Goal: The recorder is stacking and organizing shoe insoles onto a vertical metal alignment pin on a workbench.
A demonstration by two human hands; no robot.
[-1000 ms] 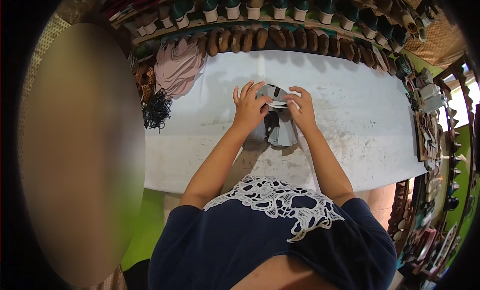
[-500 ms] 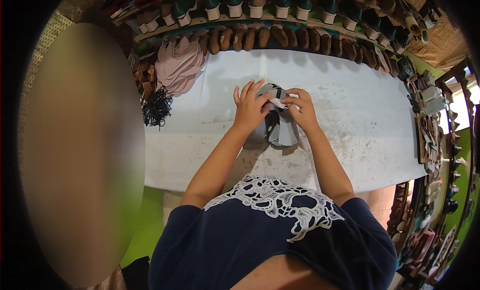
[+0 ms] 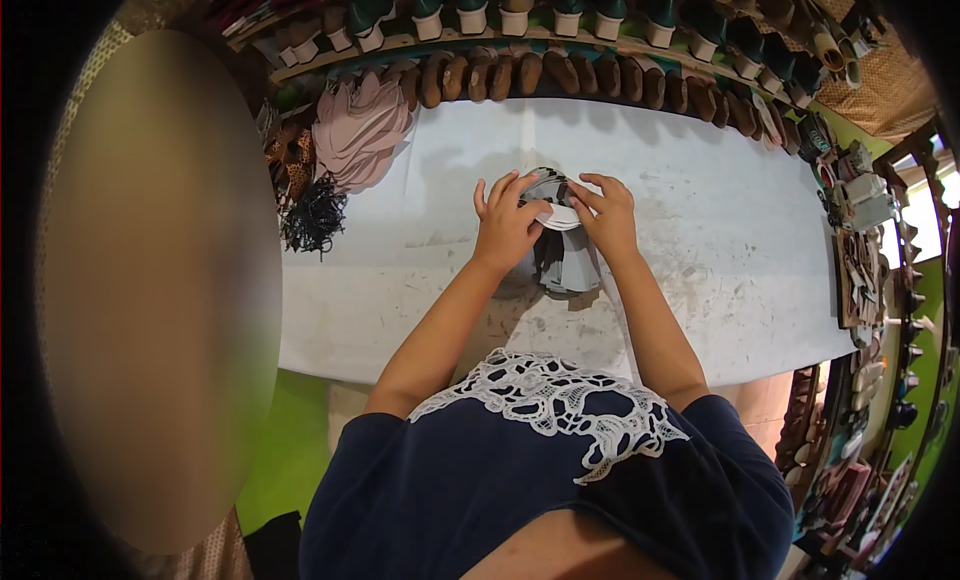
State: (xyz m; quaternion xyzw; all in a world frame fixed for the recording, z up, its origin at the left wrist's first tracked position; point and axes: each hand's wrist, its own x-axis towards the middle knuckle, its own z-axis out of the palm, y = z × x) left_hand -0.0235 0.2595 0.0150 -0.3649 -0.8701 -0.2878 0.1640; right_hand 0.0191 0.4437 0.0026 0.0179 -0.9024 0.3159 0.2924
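Observation:
Over the middle of the white-covered table [image 3: 720,270], my left hand [image 3: 508,228] and my right hand [image 3: 610,220] hold a curved, white-edged grey piece [image 3: 562,218] between them. It bends into a loop, with its white band toward me. My left thumb presses on its left end, and my right thumb and fingers pinch the other end. Other fingers of both hands are raised. Just below lies a fanned stack of grey cut pieces [image 3: 570,268], with dark parts showing between them. Its left side is partly in shadow.
A heap of pink cut pieces [image 3: 362,130] and a tangle of black straps [image 3: 314,215] lie at the table's far left. Brown shoe lasts [image 3: 528,75] line the back edge, beneath a shelf of green-and-white ones [image 3: 567,8]. Tools [image 3: 858,270] hang at right. A blurred patch covers the left.
The white part between my hands was crumpled and now shows as a smooth curved band. My right hand has shifted slightly, its fingers lifting.

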